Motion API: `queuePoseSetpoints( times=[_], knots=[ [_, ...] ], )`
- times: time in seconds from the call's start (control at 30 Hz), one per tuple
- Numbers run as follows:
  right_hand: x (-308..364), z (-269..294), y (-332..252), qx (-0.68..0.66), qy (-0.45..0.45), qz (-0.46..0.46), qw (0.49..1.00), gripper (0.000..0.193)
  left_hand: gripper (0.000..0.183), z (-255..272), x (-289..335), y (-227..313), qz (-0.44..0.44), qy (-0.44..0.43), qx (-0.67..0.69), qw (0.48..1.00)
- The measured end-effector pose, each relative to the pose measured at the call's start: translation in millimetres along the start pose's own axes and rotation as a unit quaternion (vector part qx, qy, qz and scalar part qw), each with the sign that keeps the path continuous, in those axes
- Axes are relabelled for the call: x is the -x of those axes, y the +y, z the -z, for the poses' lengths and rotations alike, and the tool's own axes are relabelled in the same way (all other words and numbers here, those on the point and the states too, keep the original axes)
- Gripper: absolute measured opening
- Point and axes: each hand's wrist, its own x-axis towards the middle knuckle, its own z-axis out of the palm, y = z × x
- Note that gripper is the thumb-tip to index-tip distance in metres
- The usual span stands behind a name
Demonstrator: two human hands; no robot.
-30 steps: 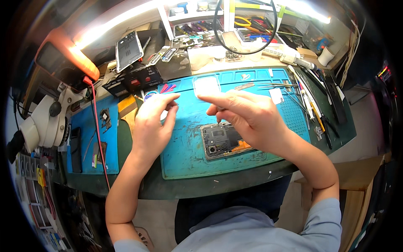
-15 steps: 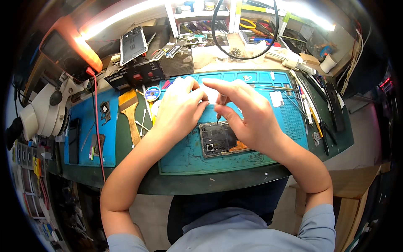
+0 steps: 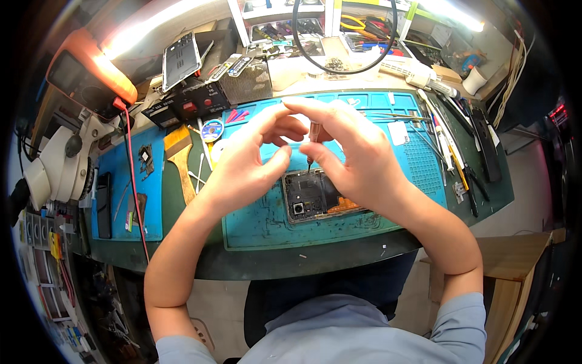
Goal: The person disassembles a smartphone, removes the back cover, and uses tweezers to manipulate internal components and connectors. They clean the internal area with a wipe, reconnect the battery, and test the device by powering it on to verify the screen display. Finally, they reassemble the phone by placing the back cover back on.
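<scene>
An opened phone (image 3: 312, 197) lies on the blue work mat (image 3: 260, 233), its dark inner parts, camera module and orange flex showing. My right hand (image 3: 357, 142) is closed round a small screwdriver (image 3: 314, 132), held upright between thumb and fingers. Its tip comes down at the phone's upper edge; whether it sits in a screw is too small to tell. My left hand (image 3: 248, 161) hovers left of the screwdriver, thumb and curled fingers apart, with nothing seen in it. The fingertips of both hands come close together near the screwdriver's top.
A wooden brush (image 3: 180, 161), cotton swabs and a solder spool (image 3: 212, 130) lie left of the mat. Further left are a red cable (image 3: 133, 176), an orange multimeter (image 3: 91, 73) and another phone (image 3: 105, 206). Tweezers (image 3: 400, 115) and several slim tools lie right; a black cable loop (image 3: 295, 30) hangs ahead.
My left hand has opened, its thumb moving down and away from its fingers. The right hand stays on the screwdriver at the phone's upper edge. The whole view has shifted slightly.
</scene>
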Motion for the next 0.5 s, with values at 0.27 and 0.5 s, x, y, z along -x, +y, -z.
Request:
queuePoseSetpoints(
  times=[0.27, 0.5],
  knots=[
    [-1.9, 2.8, -3.9, 0.098, -0.002, 0.045, 0.994, 0.062, 0.058, -0.9, 4.4, 8.8, 0.023, -0.079, 0.098, 0.992],
    [-3.0, 3.1, -8.0, 0.054, -0.006, 0.052, 0.997, 0.063, 0.048, -3.1, 3.0, 6.8, 0.009, -0.055, -0.14, 0.989]
  ],
)
